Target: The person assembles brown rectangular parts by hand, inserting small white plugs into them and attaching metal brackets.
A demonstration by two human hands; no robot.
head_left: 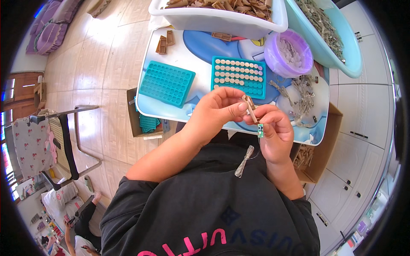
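Observation:
A small brown plastic casing (249,106) is pinched between the thumb and fingers of my left hand (222,106), just past the table's near edge. My right hand (276,130) is closed beside it, its fingertips meeting the casing's lower end. Between the right thumb and fingers sits a small green circuit board (260,130). A thin wire runs down from the board to a tied wire bundle (243,162) hanging in front of my dark shirt. Beyond my hands lies a teal tray (213,64) with rows of round cream discs; some of its pockets hold none.
Another teal tray (167,83) lies on the left of the table. Brown casings (162,43) lie behind it. A white tub (222,23) of casings, a purple basket (273,55) and a pale blue basin (351,55) line the far side. Wire bundles (305,96) lie at right.

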